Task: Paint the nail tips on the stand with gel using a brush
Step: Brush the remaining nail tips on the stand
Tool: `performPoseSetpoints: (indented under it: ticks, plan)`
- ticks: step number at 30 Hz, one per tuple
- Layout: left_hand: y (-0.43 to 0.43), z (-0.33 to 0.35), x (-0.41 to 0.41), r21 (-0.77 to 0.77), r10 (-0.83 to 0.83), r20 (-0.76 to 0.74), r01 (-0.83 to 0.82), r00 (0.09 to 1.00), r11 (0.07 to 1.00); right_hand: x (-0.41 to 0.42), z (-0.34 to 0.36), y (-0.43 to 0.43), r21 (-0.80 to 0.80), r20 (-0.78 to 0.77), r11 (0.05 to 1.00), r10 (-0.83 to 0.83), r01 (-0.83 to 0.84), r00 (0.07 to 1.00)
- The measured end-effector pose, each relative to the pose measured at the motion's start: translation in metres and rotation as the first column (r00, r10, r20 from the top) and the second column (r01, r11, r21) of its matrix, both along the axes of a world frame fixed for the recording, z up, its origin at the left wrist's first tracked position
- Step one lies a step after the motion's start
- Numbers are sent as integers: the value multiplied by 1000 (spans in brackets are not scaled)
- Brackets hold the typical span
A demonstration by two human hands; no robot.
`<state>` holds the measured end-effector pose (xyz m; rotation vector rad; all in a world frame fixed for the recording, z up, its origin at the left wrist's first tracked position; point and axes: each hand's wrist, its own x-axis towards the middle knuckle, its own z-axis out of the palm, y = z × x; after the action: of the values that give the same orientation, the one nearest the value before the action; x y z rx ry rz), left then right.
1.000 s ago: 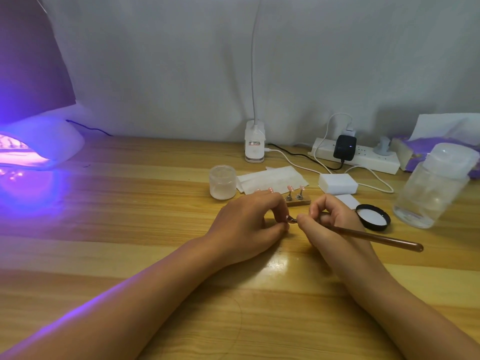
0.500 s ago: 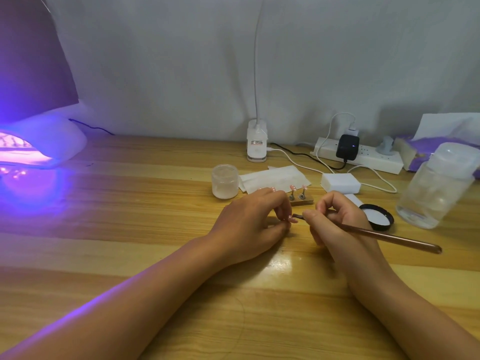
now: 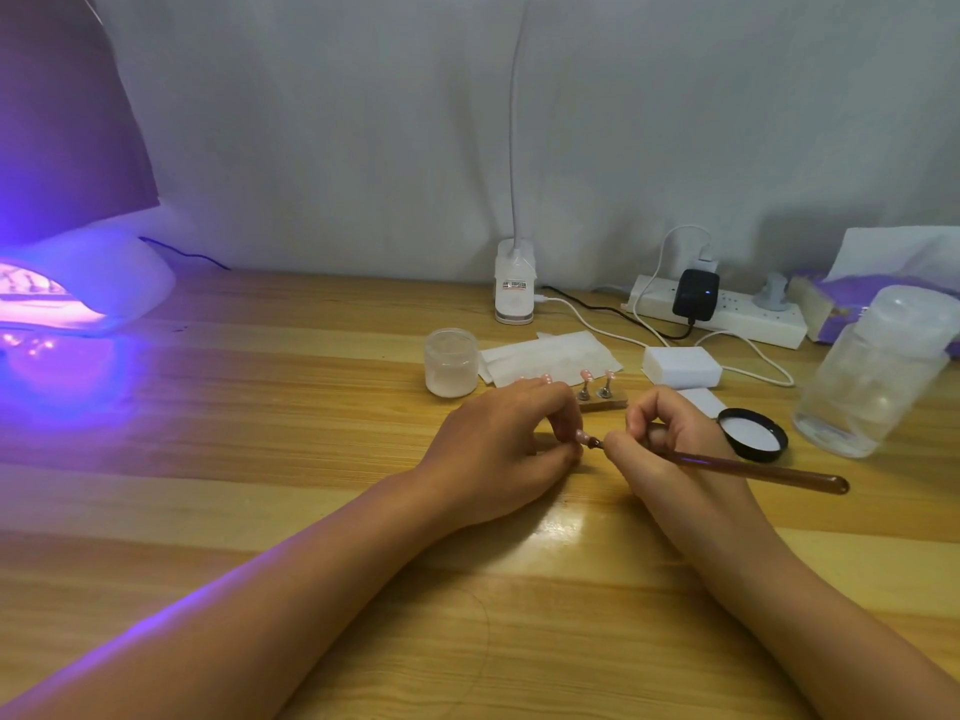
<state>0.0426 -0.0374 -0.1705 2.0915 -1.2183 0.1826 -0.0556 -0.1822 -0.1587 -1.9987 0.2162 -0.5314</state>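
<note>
My left hand (image 3: pixel 506 444) rests on the wooden table and pinches a small pink nail tip (image 3: pixel 582 436) between thumb and fingers. My right hand (image 3: pixel 660 439) grips a brown brush (image 3: pixel 753 467) like a pen, its tip touching that nail tip. Just behind my hands stands a small wooden stand (image 3: pixel 602 403) with two pink nail tips (image 3: pixel 597 376) on metal pegs; more of the stand is hidden by my left hand. A frosted gel jar (image 3: pixel 451 362) sits to its left, and its black lid (image 3: pixel 753 433) lies open side up to the right.
A glowing purple UV lamp (image 3: pixel 78 288) stands at the far left. White wipes (image 3: pixel 550 356), a white block (image 3: pixel 681 367), a power strip (image 3: pixel 727 309) with cables, a lamp base (image 3: pixel 514 283), a clear bottle (image 3: pixel 872 371) and a tissue pack (image 3: pixel 883 298) crowd the back right.
The brush tip drew back slightly from the pinched nail tip and has returned to touch it. My left hand has stayed in place.
</note>
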Motion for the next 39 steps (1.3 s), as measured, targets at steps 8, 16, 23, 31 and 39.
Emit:
performPoseSetpoints:
  ticks: [8,16,23,31,39]
  plan:
    - [0,0,-1,12,6,10,-6,1000,1000,-1,-2,-3,135,15,991,-5,3,1000]
    - [0,1,-1,35,18,15,-18,1000,999,-1,0,-1,150,-11,989,15,-14,1000]
    - [1,-2,1,3,-12,-18,12,1000,1000,-1,0,0,188,72,982,-14,0,997]
    - [1,-2,2,-10,-16,-65,15,998,1000,-2,2,3,234,146,972,-23,-12,989]
    - [1,-1,3,19,-8,-78,10,997,1000,-1,0,2,182,67,978,-114,101,991]
